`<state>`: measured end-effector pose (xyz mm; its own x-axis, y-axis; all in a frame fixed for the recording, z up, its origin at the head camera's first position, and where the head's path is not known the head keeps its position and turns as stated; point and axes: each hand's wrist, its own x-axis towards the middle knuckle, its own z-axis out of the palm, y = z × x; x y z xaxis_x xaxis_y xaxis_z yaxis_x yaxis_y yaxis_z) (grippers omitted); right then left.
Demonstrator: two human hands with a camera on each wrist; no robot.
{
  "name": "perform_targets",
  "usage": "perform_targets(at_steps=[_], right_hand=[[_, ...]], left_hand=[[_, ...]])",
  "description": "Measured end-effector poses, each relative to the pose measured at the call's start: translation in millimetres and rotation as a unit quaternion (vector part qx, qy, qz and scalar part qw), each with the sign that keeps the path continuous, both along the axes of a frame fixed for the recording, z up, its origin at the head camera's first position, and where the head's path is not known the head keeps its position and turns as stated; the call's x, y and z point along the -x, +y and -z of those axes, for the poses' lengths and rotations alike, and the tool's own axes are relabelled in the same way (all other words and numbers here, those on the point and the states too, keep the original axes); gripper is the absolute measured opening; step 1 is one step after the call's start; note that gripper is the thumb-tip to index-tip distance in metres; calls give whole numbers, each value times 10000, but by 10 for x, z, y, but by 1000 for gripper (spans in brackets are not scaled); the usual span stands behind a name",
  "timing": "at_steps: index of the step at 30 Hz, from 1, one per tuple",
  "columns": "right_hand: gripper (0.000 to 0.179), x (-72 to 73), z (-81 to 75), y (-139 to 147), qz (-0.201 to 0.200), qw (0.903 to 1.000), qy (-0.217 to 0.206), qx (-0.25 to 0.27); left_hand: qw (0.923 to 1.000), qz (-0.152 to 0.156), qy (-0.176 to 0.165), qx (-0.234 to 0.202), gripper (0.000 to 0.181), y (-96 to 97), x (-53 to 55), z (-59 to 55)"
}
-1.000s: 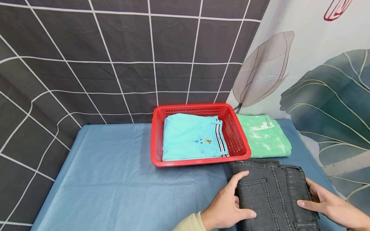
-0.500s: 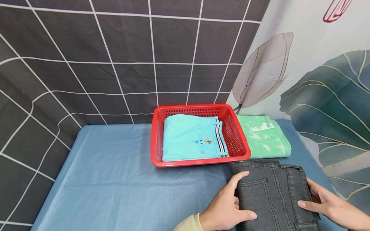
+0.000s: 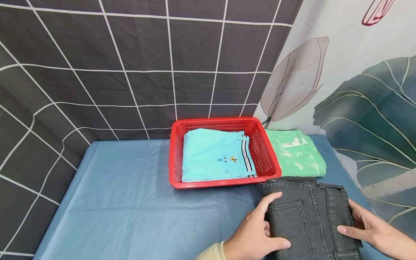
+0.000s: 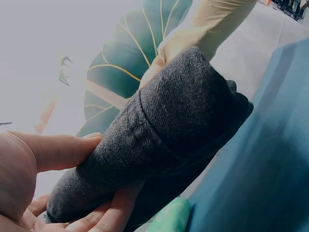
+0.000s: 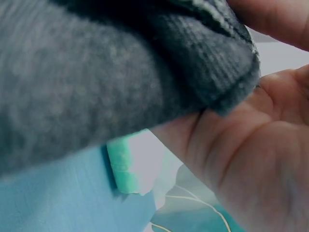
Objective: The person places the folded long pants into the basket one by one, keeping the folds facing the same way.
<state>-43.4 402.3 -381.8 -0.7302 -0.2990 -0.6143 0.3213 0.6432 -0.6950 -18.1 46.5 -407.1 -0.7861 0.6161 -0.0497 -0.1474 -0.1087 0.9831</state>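
Blue cloth [image 3: 130, 202] underlies the red basket [image 3: 224, 183]; before its right corner, left hand [image 3: 255, 231] and right hand [image 3: 373, 227] pinch folded dark jeans [image 3: 310, 220], probably soft yet weighty, by opposite edges, likely the steadiest hold.

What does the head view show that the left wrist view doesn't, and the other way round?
Only the head view: the red basket, the folded light-blue garment inside it, and the dark grid-patterned cloth behind.

Only the left wrist view: the right sleeve, plus a dark item at the top right corner, too cropped to identify.

Both: the left hand and right hand gripping the folded dark jeans, the green garment, blue cover and leaf-print curtain.
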Motion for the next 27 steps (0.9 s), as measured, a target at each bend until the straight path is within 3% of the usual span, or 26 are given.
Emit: perform_targets(at_steps=[11,20,27], right_hand=[[93,4,-4,-9,81,9992,-13,383],[90,34,-29,-69,138,9985,17,529],[92,66,-3,-104,283,9965,-113,784]], left_hand=[[9992,5,-90,-384,90,-53,20,-44],[9959,-437,-437,-656,109,-70,41,-55],[9955,-488,-422,-692,109,-109,71,-67]])
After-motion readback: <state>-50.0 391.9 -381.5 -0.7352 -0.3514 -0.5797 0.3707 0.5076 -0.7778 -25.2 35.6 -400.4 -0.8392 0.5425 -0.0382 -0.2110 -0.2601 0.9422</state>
